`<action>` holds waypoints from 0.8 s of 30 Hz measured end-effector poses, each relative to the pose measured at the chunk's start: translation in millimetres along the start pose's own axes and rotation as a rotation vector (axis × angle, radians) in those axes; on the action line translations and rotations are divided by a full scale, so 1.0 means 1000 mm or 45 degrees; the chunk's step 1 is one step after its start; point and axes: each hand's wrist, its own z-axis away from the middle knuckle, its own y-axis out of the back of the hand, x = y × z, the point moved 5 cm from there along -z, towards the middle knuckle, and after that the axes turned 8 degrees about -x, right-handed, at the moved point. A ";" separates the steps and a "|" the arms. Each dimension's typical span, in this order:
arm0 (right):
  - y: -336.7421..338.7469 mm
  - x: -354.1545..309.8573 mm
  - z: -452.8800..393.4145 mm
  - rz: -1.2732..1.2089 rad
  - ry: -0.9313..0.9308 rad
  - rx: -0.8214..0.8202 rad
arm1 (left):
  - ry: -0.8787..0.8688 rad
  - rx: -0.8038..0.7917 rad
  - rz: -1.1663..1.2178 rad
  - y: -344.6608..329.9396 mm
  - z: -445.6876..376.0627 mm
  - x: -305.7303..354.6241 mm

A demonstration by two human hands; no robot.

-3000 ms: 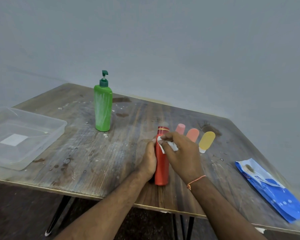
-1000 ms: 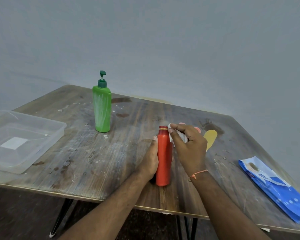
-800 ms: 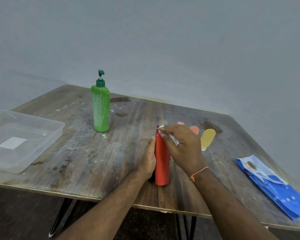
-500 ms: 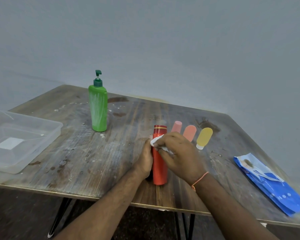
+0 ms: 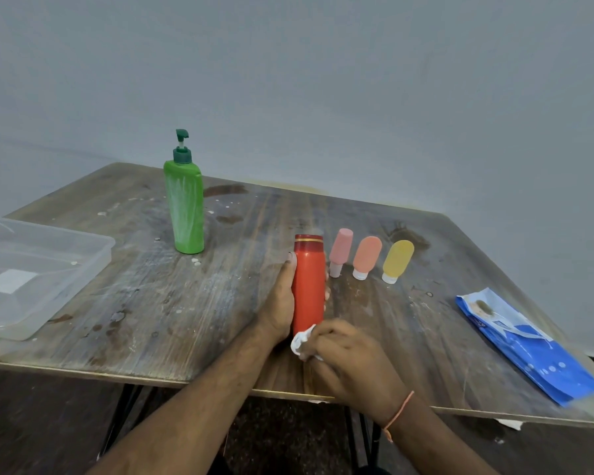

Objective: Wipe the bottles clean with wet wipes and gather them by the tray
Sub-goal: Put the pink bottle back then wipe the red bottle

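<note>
Red cylindrical plastic bottle (image 5: pixel 308 286) stands upright near the wooden table's (image 5: pixel 186 303) front edge, left hand (image 5: pixel 279 305) wrapped around it. Right hand (image 5: pixel 352 363) clenches a white crumpled wet wipe (image 5: pixel 301 341) against its base. Clear plastic tray (image 5: pixel 31 272) sits at the left edge.

Both forearms reach forward, bare. The left hand (image 5: pixel 280 303) wraps the red bottle (image 5: pixel 308 286), thumb up its side — fingertips just showing beyond. The right hand (image 5: pixel 348 358), blurred, seems bunched round a white wipe (image 5: pixel 300 342) at the bottle's base.
</note>
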 end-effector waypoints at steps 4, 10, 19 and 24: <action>-0.001 0.004 0.008 -0.042 -0.013 -0.023 | -0.010 0.014 -0.029 0.000 0.001 0.003; 0.003 0.026 0.008 -0.070 -0.123 0.035 | 0.004 0.059 0.032 0.000 0.001 0.006; 0.036 0.052 -0.033 -0.116 -0.367 0.293 | -0.018 0.136 -0.047 0.000 0.003 0.009; 0.057 0.062 -0.064 -0.122 -0.418 0.483 | -0.025 0.181 -0.098 -0.001 0.005 0.013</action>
